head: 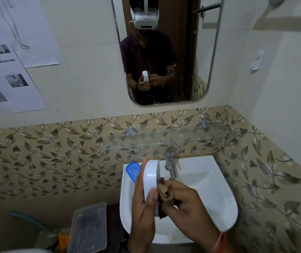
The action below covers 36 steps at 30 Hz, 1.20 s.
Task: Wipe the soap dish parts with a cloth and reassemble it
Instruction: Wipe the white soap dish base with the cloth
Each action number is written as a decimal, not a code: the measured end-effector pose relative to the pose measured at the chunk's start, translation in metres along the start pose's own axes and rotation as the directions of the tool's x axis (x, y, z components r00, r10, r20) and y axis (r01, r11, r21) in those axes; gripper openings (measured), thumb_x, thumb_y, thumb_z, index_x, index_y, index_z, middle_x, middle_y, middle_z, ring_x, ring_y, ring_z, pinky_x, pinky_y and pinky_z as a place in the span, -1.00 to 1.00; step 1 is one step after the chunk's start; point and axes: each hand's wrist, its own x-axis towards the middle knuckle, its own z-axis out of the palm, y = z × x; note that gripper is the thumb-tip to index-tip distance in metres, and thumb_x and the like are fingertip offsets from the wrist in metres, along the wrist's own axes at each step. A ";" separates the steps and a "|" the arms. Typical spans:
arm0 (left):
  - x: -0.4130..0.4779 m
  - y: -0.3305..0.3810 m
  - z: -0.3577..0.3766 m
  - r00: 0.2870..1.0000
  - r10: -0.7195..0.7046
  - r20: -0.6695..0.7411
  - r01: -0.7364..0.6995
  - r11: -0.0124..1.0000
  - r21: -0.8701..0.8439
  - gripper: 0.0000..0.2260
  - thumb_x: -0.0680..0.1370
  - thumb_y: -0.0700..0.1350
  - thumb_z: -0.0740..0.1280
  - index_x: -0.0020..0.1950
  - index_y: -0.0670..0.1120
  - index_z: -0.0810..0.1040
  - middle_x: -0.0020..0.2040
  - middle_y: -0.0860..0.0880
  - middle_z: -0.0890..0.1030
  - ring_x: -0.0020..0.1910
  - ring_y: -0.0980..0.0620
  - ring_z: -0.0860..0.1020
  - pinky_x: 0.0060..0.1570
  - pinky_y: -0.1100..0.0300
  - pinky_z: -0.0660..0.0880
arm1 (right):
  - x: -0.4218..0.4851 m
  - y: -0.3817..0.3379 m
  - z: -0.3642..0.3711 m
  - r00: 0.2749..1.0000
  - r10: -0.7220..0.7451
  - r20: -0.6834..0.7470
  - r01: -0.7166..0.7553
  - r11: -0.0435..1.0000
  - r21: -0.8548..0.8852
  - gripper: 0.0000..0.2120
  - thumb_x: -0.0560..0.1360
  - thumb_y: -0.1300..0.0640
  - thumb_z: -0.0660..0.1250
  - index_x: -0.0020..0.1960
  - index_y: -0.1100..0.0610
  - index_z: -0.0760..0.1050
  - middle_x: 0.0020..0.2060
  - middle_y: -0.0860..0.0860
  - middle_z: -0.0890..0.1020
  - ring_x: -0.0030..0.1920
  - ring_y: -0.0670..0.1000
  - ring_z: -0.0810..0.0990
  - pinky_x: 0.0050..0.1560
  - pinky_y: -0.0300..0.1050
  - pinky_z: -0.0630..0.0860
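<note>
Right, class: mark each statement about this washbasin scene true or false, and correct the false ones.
1. The left hand grips the white oval plastic soap dish shell, which stands on its edge. True.
2. The right hand holds a yellow sponge against the shell. False: it holds a brown folded cloth there.
3. The blue slotted plastic insert is fitted inside the shell. False: it lies apart from the shell, on the back left rim of the white ceramic sink.
4. The chrome tap stands at the back of the sink. True.
</note>
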 end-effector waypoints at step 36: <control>0.011 -0.094 -0.006 0.698 -0.710 -0.098 0.635 0.676 -0.373 -0.17 0.23 0.36 0.56 0.39 -0.04 0.55 0.34 -0.24 0.59 0.29 -0.29 0.57 0.33 -0.28 0.44 | -0.006 0.041 -0.030 0.899 0.319 0.301 -0.042 0.746 -0.665 -0.69 0.56 0.29 0.20 0.04 -0.06 0.60 -0.08 -0.09 0.47 -0.08 -0.22 0.43 -0.08 -0.45 0.30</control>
